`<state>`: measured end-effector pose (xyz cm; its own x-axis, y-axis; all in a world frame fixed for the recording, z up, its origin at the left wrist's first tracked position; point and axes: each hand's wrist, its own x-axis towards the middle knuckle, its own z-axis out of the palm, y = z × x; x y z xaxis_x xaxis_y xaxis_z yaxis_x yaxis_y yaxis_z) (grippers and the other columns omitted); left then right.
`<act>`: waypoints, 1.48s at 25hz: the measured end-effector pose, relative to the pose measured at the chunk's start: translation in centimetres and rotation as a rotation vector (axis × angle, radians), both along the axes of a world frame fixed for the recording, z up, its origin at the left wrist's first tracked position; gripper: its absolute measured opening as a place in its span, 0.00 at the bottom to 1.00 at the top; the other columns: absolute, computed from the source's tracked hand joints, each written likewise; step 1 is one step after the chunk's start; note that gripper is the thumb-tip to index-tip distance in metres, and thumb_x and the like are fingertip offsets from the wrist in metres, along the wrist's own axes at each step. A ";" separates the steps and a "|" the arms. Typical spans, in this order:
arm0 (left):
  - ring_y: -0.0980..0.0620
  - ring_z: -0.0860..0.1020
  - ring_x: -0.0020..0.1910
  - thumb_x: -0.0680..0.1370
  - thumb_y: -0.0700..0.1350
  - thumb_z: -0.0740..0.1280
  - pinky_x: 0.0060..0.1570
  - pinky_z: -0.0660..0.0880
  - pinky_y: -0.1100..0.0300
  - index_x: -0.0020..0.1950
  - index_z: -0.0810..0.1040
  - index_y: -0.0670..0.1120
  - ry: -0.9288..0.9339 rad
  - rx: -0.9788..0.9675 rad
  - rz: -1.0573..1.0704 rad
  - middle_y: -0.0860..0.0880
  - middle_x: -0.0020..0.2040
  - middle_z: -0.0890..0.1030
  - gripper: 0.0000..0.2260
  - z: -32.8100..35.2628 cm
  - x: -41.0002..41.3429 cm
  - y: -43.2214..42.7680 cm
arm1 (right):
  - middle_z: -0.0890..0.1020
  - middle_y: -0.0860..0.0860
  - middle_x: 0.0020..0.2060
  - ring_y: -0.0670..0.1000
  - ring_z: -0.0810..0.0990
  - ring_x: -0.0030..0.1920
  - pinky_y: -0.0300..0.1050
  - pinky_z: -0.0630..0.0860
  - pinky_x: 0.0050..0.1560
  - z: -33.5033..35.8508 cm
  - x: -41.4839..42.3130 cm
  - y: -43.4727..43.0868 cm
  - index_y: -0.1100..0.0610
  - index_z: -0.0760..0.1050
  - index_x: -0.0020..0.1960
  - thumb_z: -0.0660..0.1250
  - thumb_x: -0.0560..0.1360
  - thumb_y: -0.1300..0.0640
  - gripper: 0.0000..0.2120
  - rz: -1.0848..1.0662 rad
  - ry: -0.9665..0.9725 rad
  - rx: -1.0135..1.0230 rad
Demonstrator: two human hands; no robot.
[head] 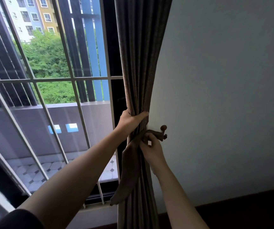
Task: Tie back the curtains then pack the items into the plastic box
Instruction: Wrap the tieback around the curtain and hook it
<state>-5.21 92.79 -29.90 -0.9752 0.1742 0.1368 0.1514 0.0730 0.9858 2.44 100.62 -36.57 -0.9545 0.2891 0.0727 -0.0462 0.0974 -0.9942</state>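
Observation:
A dark brown curtain (pixel 138 63) hangs gathered against the right side of the window. My left hand (pixel 130 120) grips the bunched folds at about mid height. Just below it, a matching fabric tieback (pixel 128 162) wraps around the curtain, and one loose end hangs down to the left. My right hand (pixel 152 150) pinches the tieback close to the brown wall hook (pixel 163 132), where the band's end lies over the hook. The plastic box and the items are out of sight.
The white-barred window (pixel 53 78) fills the left, with a balcony behind it. A pale wall (pixel 223 96) takes up the right. Dark wooden furniture (pixel 248 210) sits at the lower right corner.

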 end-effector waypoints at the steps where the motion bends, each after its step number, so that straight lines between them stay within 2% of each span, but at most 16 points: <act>1: 0.48 0.82 0.47 0.70 0.46 0.73 0.47 0.80 0.57 0.55 0.79 0.42 -0.009 -0.009 -0.008 0.46 0.46 0.83 0.15 0.0 0.0 -0.1 | 0.79 0.51 0.47 0.50 0.80 0.47 0.47 0.77 0.52 -0.1 -0.1 -0.4 0.53 0.76 0.44 0.69 0.70 0.57 0.04 -0.043 0.032 0.005; 3: 0.49 0.83 0.47 0.70 0.48 0.73 0.48 0.80 0.57 0.55 0.79 0.43 -0.017 -0.044 -0.023 0.46 0.47 0.83 0.16 0.1 0.1 -0.2 | 0.76 0.52 0.50 0.50 0.79 0.48 0.45 0.78 0.51 -0.4 -0.5 -1.2 0.53 0.72 0.44 0.73 0.64 0.54 0.12 -0.106 0.076 0.001; 5: 0.50 0.82 0.48 0.70 0.50 0.73 0.49 0.79 0.58 0.55 0.79 0.45 -0.014 -0.096 -0.038 0.47 0.48 0.83 0.17 0.2 0.1 -0.4 | 0.79 0.54 0.47 0.52 0.80 0.46 0.45 0.79 0.47 -0.4 -1.0 -1.5 0.53 0.70 0.45 0.74 0.64 0.56 0.16 -0.119 0.071 -0.035; 9: 0.52 0.81 0.49 0.60 0.62 0.72 0.55 0.79 0.54 0.57 0.79 0.49 -0.034 -0.227 -0.074 0.51 0.50 0.83 0.30 0.4 -0.2 -0.7 | 0.82 0.51 0.47 0.51 0.82 0.45 0.45 0.79 0.47 -0.1 -2.3 -1.8 0.58 0.68 0.55 0.76 0.63 0.54 0.26 -0.190 0.013 0.008; 13: 0.53 0.80 0.51 0.62 0.61 0.75 0.58 0.77 0.54 0.58 0.79 0.50 0.002 -0.323 -0.130 0.51 0.51 0.82 0.27 0.8 0.1 -1.0 | 0.82 0.50 0.47 0.50 0.83 0.44 0.28 0.69 0.33 0.9 -3.2 -2.8 0.60 0.66 0.59 0.77 0.63 0.51 0.32 -0.329 0.065 0.182; 16: 0.58 0.79 0.54 0.63 0.62 0.75 0.63 0.73 0.55 0.57 0.76 0.54 0.012 -0.356 -0.380 0.54 0.54 0.81 0.25 1.5 0.0 -2.8 | 0.83 0.47 0.43 0.48 0.83 0.41 0.41 0.80 0.38 1.0 -3.7 -2.8 0.55 0.69 0.58 0.73 0.62 0.43 0.29 -0.372 0.087 0.306; 18: 0.61 0.76 0.57 0.63 0.71 0.67 0.67 0.69 0.59 0.58 0.72 0.56 -0.016 -0.290 -0.530 0.57 0.58 0.78 0.29 1.6 -0.2 -3.8 | 0.83 0.49 0.45 0.51 0.83 0.45 0.47 0.81 0.46 1.5 -3.8 -2.5 0.54 0.72 0.58 0.73 0.62 0.43 0.28 -0.368 0.026 0.377; 20: 0.59 0.73 0.65 0.72 0.73 0.48 0.71 0.63 0.58 0.68 0.68 0.53 -0.074 -0.106 -0.638 0.55 0.66 0.74 0.34 1.2 -0.9 -4.3 | 0.82 0.50 0.48 0.53 0.81 0.49 0.46 0.78 0.48 2.0 -3.9 -2.0 0.54 0.72 0.60 0.74 0.63 0.44 0.29 -0.348 -0.061 0.406; 22: 0.54 0.74 0.65 0.76 0.68 0.37 0.69 0.66 0.58 0.71 0.67 0.48 -0.167 0.078 -0.697 0.50 0.64 0.77 0.36 0.6 -1.6 -4.9 | 0.82 0.50 0.49 0.55 0.81 0.50 0.46 0.76 0.47 2.4 -3.8 -1.4 0.54 0.74 0.58 0.74 0.64 0.44 0.26 -0.324 -0.101 0.431; 24: 0.50 0.80 0.52 0.79 0.58 0.45 0.58 0.71 0.56 0.66 0.71 0.46 -0.233 0.258 -0.654 0.46 0.53 0.82 0.26 -0.2 -1.8 -5.2 | 0.82 0.51 0.47 0.55 0.81 0.48 0.44 0.75 0.44 2.8 -3.6 -0.8 0.54 0.76 0.55 0.73 0.65 0.46 0.22 -0.305 -0.115 0.422; 26: 0.48 0.77 0.48 0.71 0.45 0.55 0.52 0.68 0.54 0.65 0.70 0.43 -0.239 0.352 -0.559 0.43 0.49 0.80 0.23 -1.1 -2.1 -4.8 | 0.83 0.51 0.46 0.54 0.81 0.46 0.43 0.75 0.43 2.8 -3.5 -0.3 0.54 0.77 0.54 0.72 0.66 0.47 0.19 -0.285 -0.120 0.429; 28: 0.47 0.75 0.56 0.61 0.36 0.57 0.52 0.70 0.58 0.68 0.67 0.40 -0.168 0.233 -0.440 0.42 0.55 0.78 0.33 -2.2 -2.5 -5.1 | 0.83 0.51 0.47 0.54 0.82 0.47 0.43 0.75 0.43 2.9 -3.5 0.0 0.54 0.77 0.55 0.72 0.67 0.46 0.20 -0.263 -0.109 0.443; 30: 0.48 0.75 0.61 0.59 0.33 0.59 0.50 0.75 0.62 0.66 0.70 0.40 -0.076 0.000 -0.438 0.44 0.60 0.77 0.34 -4.0 -3.1 -5.9 | 0.83 0.51 0.49 0.54 0.81 0.49 0.44 0.76 0.46 3.0 -3.4 0.4 0.54 0.77 0.57 0.72 0.67 0.46 0.22 -0.236 -0.095 0.436; 33: 0.52 0.79 0.53 0.69 0.35 0.69 0.55 0.76 0.59 0.60 0.76 0.43 0.015 -0.169 -0.462 0.45 0.53 0.81 0.19 -6.2 -2.7 -6.3 | 0.82 0.53 0.51 0.56 0.81 0.52 0.44 0.75 0.48 3.3 -3.1 1.2 0.56 0.77 0.59 0.74 0.67 0.48 0.23 -0.180 -0.083 0.441; 35: 0.54 0.78 0.47 0.76 0.34 0.66 0.52 0.75 0.57 0.55 0.80 0.42 0.139 -0.211 -0.291 0.45 0.46 0.81 0.09 -6.8 -2.5 -5.8 | 0.83 0.53 0.50 0.55 0.81 0.52 0.43 0.76 0.50 3.3 -3.0 1.8 0.57 0.77 0.58 0.75 0.66 0.49 0.23 -0.106 -0.088 0.447; 37: 0.51 0.78 0.44 0.77 0.35 0.65 0.49 0.76 0.52 0.51 0.81 0.39 0.205 -0.247 -0.189 0.42 0.44 0.82 0.07 -6.8 -2.6 -5.2 | 0.83 0.52 0.50 0.53 0.82 0.52 0.44 0.78 0.53 3.8 -2.9 2.2 0.56 0.78 0.58 0.76 0.64 0.45 0.27 -0.008 -0.114 0.446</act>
